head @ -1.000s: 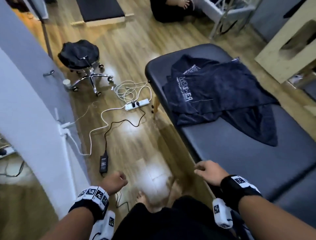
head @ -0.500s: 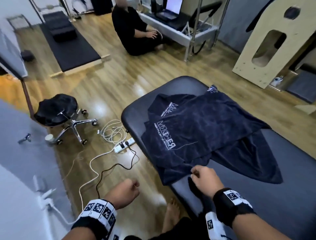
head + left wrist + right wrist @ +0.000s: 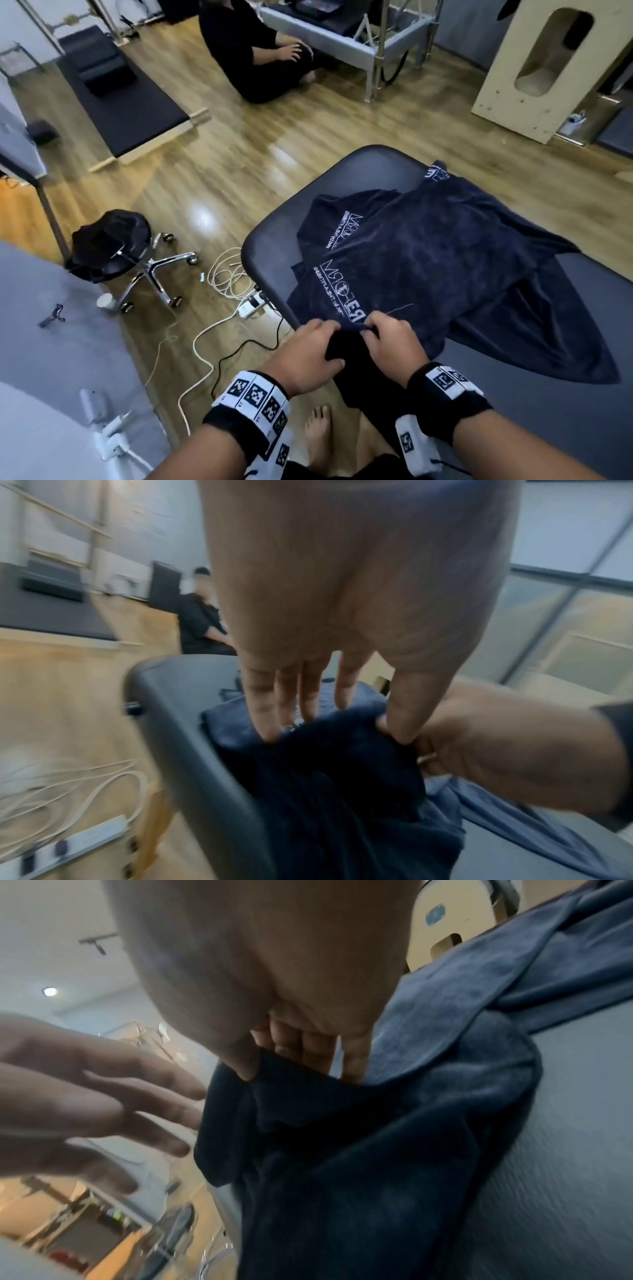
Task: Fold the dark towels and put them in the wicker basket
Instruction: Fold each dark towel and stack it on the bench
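Wooden flooring runs under a padded grey bench (image 3: 274, 253), where the dark towels (image 3: 445, 260) lie in a loose, overlapping heap, with 1 corner spilling over the near edge. Both hands meet at that corner. The right hand (image 3: 394, 339) has its thumb and curled fingers (image 3: 354, 1058) pinching the hem. The left hand (image 3: 308, 353) is less certain: its fingers (image 3: 308, 696) look fairly straight and lie against the cloth, the thumb tucked at the fold, so it seems to be arriving rather than gripping. I'd judge this as the very start, separating 1 towel from the heap before any fold is made. Next the left hand must pinch the hem too, then both draw apart along the edge and lift. The heap's long axis runs diagonally away from the person toward the far right, printed lettering facing up. No wicker basket shows anywhere.
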A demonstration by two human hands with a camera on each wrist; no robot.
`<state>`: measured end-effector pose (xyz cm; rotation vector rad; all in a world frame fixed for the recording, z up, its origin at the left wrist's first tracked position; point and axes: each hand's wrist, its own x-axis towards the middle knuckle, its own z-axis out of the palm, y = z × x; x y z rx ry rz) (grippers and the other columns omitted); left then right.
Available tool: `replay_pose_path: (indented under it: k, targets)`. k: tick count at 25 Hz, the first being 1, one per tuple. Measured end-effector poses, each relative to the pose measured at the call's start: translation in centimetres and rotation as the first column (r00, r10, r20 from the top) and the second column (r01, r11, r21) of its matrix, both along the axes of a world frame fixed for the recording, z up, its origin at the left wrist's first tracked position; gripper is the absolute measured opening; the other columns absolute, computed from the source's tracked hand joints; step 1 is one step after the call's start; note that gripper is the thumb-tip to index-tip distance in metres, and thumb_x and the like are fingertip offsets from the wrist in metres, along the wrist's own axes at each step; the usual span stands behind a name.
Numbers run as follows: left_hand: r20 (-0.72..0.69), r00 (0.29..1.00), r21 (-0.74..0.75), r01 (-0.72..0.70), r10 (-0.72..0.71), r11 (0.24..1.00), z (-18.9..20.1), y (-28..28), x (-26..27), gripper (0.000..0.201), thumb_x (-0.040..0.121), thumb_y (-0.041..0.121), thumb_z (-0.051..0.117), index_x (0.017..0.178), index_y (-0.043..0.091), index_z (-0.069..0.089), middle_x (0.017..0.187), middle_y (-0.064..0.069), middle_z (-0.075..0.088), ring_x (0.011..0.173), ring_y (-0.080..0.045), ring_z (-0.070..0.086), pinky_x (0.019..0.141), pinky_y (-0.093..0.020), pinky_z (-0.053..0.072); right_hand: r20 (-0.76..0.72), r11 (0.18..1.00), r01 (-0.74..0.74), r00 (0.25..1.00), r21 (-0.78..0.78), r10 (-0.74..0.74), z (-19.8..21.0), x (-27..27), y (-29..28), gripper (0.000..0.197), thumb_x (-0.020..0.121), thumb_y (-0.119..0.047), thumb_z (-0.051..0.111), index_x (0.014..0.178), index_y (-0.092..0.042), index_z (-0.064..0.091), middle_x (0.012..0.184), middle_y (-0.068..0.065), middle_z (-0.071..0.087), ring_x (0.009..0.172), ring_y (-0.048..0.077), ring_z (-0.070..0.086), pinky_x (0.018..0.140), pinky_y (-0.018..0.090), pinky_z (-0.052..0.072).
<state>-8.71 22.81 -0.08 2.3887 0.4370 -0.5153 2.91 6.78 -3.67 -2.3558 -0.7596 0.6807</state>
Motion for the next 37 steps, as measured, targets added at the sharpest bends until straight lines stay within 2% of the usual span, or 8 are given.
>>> replay_pose_path:
  k: [5, 12, 16, 18, 22, 28, 31, 37]
  targets:
    - [0.051, 0.969, 0.172, 0.231, -0.243, 0.958, 1.0, -1.5, 4.7, 0.045, 0.075, 0.049, 0.06, 0.114, 0.033, 0.044, 0.123, 0.011, 0.049, 0.125, -0.016, 0.036, 0.108, -0.052, 0.022, 0.111, 0.968, 0.18, 0.973, 0.173, -0.2, 6.1, 0.3, -2.0, 0.009, 0.095, -0.031, 0.059, 0.093, -0.023, 0.06, 0.084, -0.005, 0.07, 0.086, 0.02, 0.063, 0.079, 0.034, 0.046]
    - [0.318, 0.905, -0.19, 0.353, -0.283, 0.916, 2.8, -4.1, 10.8, 0.014, 0.076, 0.022, 0.065, 0.077, 0.026, 0.052, 0.073, 0.006, 0.065, 0.073, -0.008, 0.061, 0.071, -0.031, 0.049, 0.196, 0.804, 0.591, 0.782, 0.065, -0.591, 9.2, -3.1, -12.6, 0.028, 0.09, -0.046, 0.065, 0.07, -0.034, 0.05, 0.061, -0.007, 0.057, 0.064, 0.013, 0.055, 0.065, 0.033, 0.043]
    - [0.394, 0.73, -0.202, 0.661, -0.558, 0.723, 4.1, -9.1, 11.6, 0.019, 0.079, 0.012, 0.06, 0.088, 0.029, 0.058, 0.084, 0.009, 0.067, 0.082, -0.007, 0.063, 0.082, -0.03, 0.052, 0.069, 0.785, 0.614, 0.789, -0.077, -0.61, 8.9, -6.2, -17.5, 0.054, 0.074, -0.063, 0.07, 0.119, -0.035, 0.063, 0.1, -0.019, 0.071, 0.093, 0.003, 0.067, 0.087, 0.027, 0.052]
    - [0.421, 0.611, -0.171, 0.779, -0.67, 0.603, 4.9, -12.4, 11.0, 0.028, 0.076, 0.004, 0.054, 0.093, 0.027, 0.059, 0.088, 0.007, 0.066, 0.08, -0.007, 0.058, 0.08, -0.024, 0.048, -0.024, 0.836, 0.532, 0.842, -0.132, -0.539, 9.1, -7.2, -18.6, 0.066, 0.075, -0.053, 0.075, 0.135, -0.047, 0.049, 0.086, -0.023, 0.066, 0.079, -0.005, 0.061, 0.075, 0.015, 0.047]
    - [0.381, 0.446, -0.052, 0.885, -0.81, 0.463, 6.1, -17.7, 9.8, 0.032, 0.077, 0.003, 0.051, 0.096, 0.026, 0.061, 0.097, 0.007, 0.066, 0.093, -0.011, 0.057, 0.086, -0.028, 0.047, 0.018, 0.857, 0.494, 0.868, -0.149, -0.497, 8.0, -8.2, -20.6, 0.019, 0.082, -0.037, 0.076, 0.092, -0.023, 0.069, 0.069, -0.009, 0.059, 0.07, 0.012, 0.06, 0.065, 0.026, 0.044]
    - [0.388, 0.459, 0.087, 0.845, -0.799, 0.528, 8.3, -27.0, 9.0, 0.023, 0.075, 0.008, 0.052, 0.089, 0.026, 0.054, 0.092, 0.008, 0.062, 0.091, -0.015, 0.057, 0.081, -0.037, 0.05, -0.088, 0.811, 0.583, 0.811, 0.047, -0.578, 7.6, -8.8, -29.2, 0.011, 0.082, -0.023, 0.067, 0.077, -0.019, 0.058, 0.07, 0.0, 0.069, 0.063, 0.01, 0.07, 0.061, 0.029, 0.052]
    - [0.276, 0.486, 0.212, 0.811, -0.829, 0.546, 9.0, -31.4, 9.6, 0.016, 0.08, 0.026, 0.062, 0.084, 0.03, 0.047, 0.086, 0.007, 0.061, 0.087, -0.02, 0.058, 0.075, -0.038, 0.052, -0.099, 0.639, 0.764, 0.645, 0.09, -0.758, 8.7, -9.0, -36.3, 0.017, 0.081, -0.013, 0.056, 0.069, -0.018, 0.044, 0.054, 0.006, 0.063, 0.055, 0.02, 0.073, 0.048, 0.027, 0.047]
    - [0.292, 0.509, 0.247, 0.777, -0.81, 0.578, 13.6, -42.9, 10.1, 0.025, 0.079, 0.034, 0.072, 0.076, 0.024, 0.049, 0.077, 0.007, 0.059, 0.079, -0.016, 0.055, 0.063, -0.031, 0.042, 0.22, 0.43, 0.885, 0.391, 0.179, -0.894, 13.0, -10.4, -51.7, 0.016, 0.077, -0.019, 0.062, 0.07, -0.014, 0.047, 0.056, 0.004, 0.065, 0.069, 0.033, 0.064, 0.067, 0.039, 0.055]
